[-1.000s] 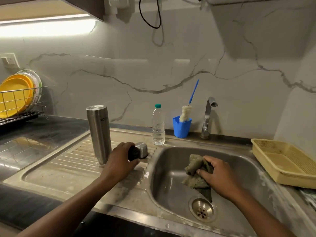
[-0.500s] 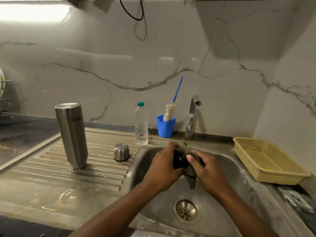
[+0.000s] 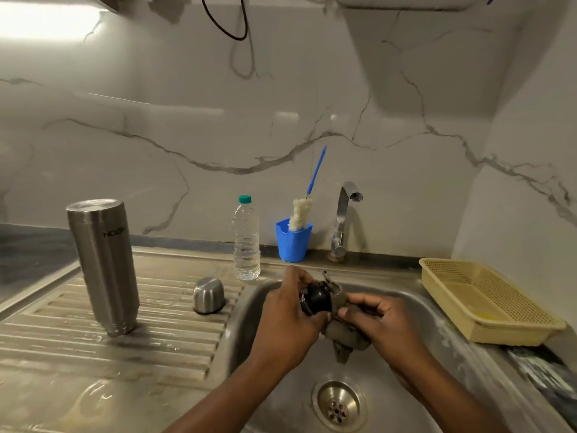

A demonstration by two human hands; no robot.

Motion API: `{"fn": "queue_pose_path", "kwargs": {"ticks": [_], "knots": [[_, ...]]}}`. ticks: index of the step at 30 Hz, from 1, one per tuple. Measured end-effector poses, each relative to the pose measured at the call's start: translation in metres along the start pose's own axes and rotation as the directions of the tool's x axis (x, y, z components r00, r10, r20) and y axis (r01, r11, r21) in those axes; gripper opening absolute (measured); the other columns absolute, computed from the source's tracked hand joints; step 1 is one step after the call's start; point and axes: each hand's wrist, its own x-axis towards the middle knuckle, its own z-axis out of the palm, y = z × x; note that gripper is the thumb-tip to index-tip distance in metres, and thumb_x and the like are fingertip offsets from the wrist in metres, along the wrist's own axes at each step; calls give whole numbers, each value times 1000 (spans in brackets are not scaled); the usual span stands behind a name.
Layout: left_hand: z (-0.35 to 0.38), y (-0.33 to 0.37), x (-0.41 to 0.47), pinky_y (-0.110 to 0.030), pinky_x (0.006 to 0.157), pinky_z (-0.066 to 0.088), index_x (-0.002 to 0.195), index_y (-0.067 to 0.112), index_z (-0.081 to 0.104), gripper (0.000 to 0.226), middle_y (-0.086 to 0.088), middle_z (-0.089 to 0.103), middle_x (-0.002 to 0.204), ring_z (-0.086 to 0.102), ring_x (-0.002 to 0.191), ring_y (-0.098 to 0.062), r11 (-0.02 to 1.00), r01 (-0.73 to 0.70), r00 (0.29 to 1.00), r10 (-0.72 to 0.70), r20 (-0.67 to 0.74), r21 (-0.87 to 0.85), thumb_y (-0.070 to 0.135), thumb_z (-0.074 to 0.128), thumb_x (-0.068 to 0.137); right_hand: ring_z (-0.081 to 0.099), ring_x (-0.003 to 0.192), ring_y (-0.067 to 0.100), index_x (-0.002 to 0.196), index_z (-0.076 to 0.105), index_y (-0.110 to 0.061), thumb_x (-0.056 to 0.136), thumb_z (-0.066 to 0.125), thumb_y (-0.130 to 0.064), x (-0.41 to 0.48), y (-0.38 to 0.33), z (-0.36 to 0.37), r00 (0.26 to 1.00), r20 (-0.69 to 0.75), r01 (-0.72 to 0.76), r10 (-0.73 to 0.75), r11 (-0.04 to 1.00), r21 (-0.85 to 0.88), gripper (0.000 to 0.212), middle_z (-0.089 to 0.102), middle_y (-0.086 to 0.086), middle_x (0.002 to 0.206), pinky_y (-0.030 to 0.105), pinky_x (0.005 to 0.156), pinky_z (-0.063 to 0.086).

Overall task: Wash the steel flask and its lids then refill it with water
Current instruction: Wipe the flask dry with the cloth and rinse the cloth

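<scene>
Cloth [image 3: 343,337], grey-green, is pinched by the right hand [image 3: 385,323] against the black inner lid [image 3: 317,297], which is gripped by the left hand [image 3: 287,323] over the sink [image 3: 246,332]. Left of them, the steel flask [image 3: 104,264] is stood on the drainboard [image 3: 93,357], the steel cap [image 3: 208,295] between flask and sink.

Single wide-angle view, head-worn, is aimed forward and down; left hand [image 3: 287,326] and right hand [image 3: 385,323] are framed close over sink basin [image 3: 443,335].
</scene>
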Motion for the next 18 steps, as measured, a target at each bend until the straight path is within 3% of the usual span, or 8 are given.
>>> {"fn": "queue_pose_path", "kwargs": {"ticks": [3, 8, 11, 15, 18], "knots": [[-5, -1, 1, -22, 82, 53, 110, 33, 54, 48, 17, 69, 100, 65, 99, -3, 997, -60, 998, 58, 33, 58, 12, 82, 77, 77, 98, 14, 111, 80, -20, 94, 73, -12, -4, 3, 7, 1000, 3, -1, 1, 999, 41, 21, 81, -3, 101, 31, 82, 62], [-9, -2, 0, -21, 82, 55, 107, 28, 59, 46, 18, 71, 99, 67, 100, -4, 999, -40, 998, 40, 50, -5, 8, 84, 73, 77, 104, 21, 118, 78, -17, 93, 74, -14, -3, 6, 11, 997, 31, -76, 72, 982, 173, 25, 81, 3, 108, 41, 91, 61], [-9, -3, 2, -21, 81, 58, 108, 24, 62, 47, 16, 72, 102, 70, 99, -6, 998, -7, 999, 10, 49, -63, 7, 88, 72, 76, 104, 24, 119, 77, -14, 89, 76, -19, 0, 4, 9, 994, 35, -110, 104, 967, 231, 31, 80, 7, 108, 39, 89, 60], [-9, -2, 2, -16, 79, 58, 108, 25, 62, 49, 12, 73, 103, 70, 98, -5, 995, 15, 998, -8, 68, -96, 8, 91, 73, 76, 105, 18, 119, 78, -18, 85, 80, -25, -2, 0, 9, 997, -8, -74, 78, 975, 209, 35, 81, 1, 108, 35, 88, 60], [-8, -1, -1, -20, 80, 59, 102, 27, 60, 46, 14, 72, 99, 71, 96, -4, 998, -20, 992, 26, 121, -57, 8, 90, 74, 75, 96, 5, 111, 81, -25, 85, 83, -22, -5, -7, 8, 997, -65, 33, -32, 999, 21, 26, 81, -9, 103, 24, 77, 61]]}}
